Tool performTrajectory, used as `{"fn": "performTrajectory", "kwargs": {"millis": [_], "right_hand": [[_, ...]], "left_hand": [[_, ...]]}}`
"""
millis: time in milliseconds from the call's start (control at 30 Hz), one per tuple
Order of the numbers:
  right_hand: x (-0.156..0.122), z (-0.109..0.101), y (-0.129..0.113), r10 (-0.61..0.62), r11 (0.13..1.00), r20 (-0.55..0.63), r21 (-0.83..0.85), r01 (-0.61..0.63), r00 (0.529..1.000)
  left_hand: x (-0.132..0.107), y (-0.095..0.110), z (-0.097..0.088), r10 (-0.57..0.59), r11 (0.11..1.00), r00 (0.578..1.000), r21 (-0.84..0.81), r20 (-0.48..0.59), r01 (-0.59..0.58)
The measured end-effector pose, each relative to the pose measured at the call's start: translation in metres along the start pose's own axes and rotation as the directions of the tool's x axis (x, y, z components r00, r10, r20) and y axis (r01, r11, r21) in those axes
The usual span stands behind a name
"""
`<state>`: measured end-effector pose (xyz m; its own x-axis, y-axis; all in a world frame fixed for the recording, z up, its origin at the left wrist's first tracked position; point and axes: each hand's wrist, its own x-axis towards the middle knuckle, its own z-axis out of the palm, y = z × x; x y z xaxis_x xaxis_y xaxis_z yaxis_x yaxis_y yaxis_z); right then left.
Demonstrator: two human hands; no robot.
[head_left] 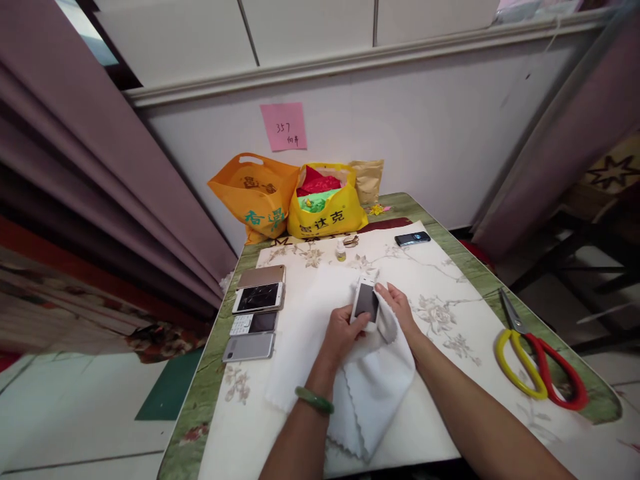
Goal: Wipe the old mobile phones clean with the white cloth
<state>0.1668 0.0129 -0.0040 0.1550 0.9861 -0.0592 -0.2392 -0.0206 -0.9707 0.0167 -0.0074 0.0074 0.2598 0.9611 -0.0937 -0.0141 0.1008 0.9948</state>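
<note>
My left hand (341,333) is closed around the lower part of a small white phone (365,303) with a dark screen, held upright over the table. My right hand (399,308) is wrapped in a white cloth (373,393) and presses it against the phone's right edge. The cloth hangs down from that hand onto a larger white sheet (305,320) spread on the table. A green bangle (314,400) sits on my left wrist.
Several phones (256,313) lie in a row at the table's left edge, another dark phone (412,239) at the back. A small bottle (341,251) stands near two bags, orange (253,197) and yellow (327,213). Scissors (535,363) lie at right.
</note>
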Motion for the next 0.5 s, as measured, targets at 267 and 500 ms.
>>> {"fn": "performTrajectory", "kwargs": {"millis": [267,500], "right_hand": [[-0.002,0.0,0.007,-0.112,0.956,0.06,-0.264,0.124,0.992],[-0.007,0.004,0.008,-0.179,0.863,0.271,-0.419,0.284,0.946]], "left_hand": [[0.007,-0.002,0.003,0.066,0.997,0.988,-0.03,-0.139,-0.071],[0.01,-0.019,0.004,0.088,0.989,0.931,-0.081,-0.354,-0.124]]}}
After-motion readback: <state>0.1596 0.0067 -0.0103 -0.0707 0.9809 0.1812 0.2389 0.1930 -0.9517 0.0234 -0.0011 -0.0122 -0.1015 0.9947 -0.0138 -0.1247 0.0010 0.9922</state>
